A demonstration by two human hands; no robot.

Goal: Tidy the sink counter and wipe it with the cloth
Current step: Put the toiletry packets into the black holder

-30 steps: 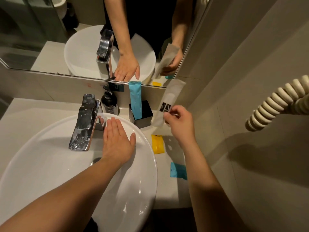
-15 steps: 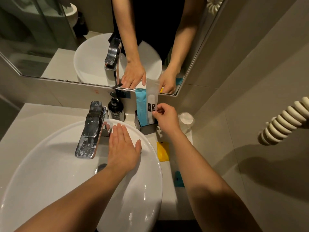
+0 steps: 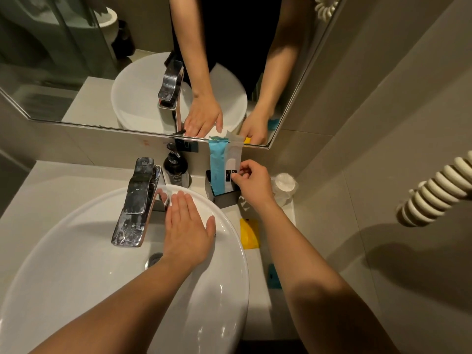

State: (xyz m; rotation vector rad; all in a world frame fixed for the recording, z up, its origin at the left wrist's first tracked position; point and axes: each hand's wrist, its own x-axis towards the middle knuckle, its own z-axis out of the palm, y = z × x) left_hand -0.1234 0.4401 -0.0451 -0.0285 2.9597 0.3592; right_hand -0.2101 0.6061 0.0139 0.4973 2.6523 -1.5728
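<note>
My right hand (image 3: 251, 183) pinches a long white sachet (image 3: 233, 162) that stands upright in the black holder (image 3: 226, 196), next to a blue sachet (image 3: 217, 162). My left hand (image 3: 187, 232) lies flat, fingers together, on the far rim of the white basin (image 3: 76, 264), just right of the chrome tap (image 3: 139, 200). A yellow packet (image 3: 249, 233) and a small blue packet (image 3: 273, 275) lie on the counter (image 3: 258, 315) to the right of the basin, partly under my right forearm. No cloth is in view.
A dark soap pump bottle (image 3: 176, 169) stands behind the tap. A wrapped white cup (image 3: 283, 186) sits in the back right corner. A mirror (image 3: 102, 60) runs along the back wall, and a coiled cream hose (image 3: 434, 190) hangs on the right wall.
My right hand has carried the white sachet from mid-air into the black holder beside the blue one. My left hand has stayed on the basin rim.
</note>
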